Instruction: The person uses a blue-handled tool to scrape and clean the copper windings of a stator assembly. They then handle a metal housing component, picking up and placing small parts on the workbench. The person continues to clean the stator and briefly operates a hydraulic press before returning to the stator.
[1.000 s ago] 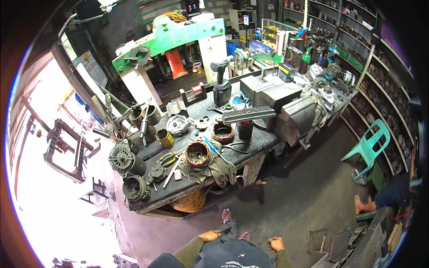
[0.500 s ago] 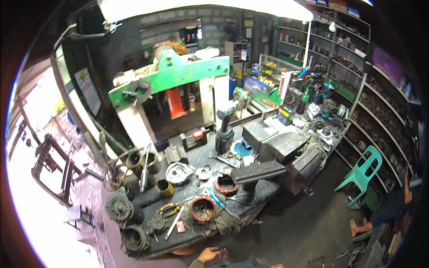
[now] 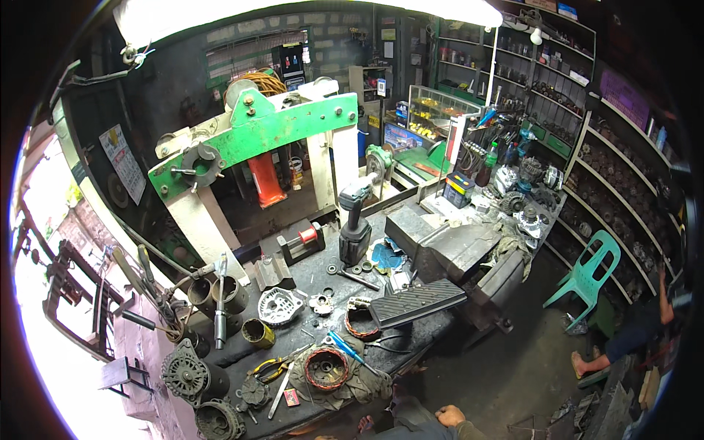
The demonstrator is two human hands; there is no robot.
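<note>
My right hand (image 3: 449, 416) is at the lower edge, its fingers curled inward above dark cloth; whether anything is inside them is hidden. Only a sliver of my left hand (image 3: 323, 438) shows at the bottom rim, fingers out of sight. Nearest on the bench, a stator with red-brown windings (image 3: 327, 368) lies on a grey rag (image 3: 359, 385). A blue-handled tool (image 3: 345, 345) rests beside it. To its left are yellow-handled pliers (image 3: 273, 369), a small red box (image 3: 292, 397) and a flat metal strip (image 3: 279, 392). A second stator (image 3: 361, 323) sits partly under the vise.
A large vise (image 3: 418, 302) juts over the bench's right side. A cordless impact wrench (image 3: 355, 227) stands behind it. Alternator housings (image 3: 187, 375) crowd the left edge, near a green press frame (image 3: 257, 136). A green chair (image 3: 587, 275) and another person's leg (image 3: 609, 356) are at right.
My left hand has dropped almost out of view at the lower edge. My right hand has risen farther into view. The whole scene has shifted slightly left with the camera.
</note>
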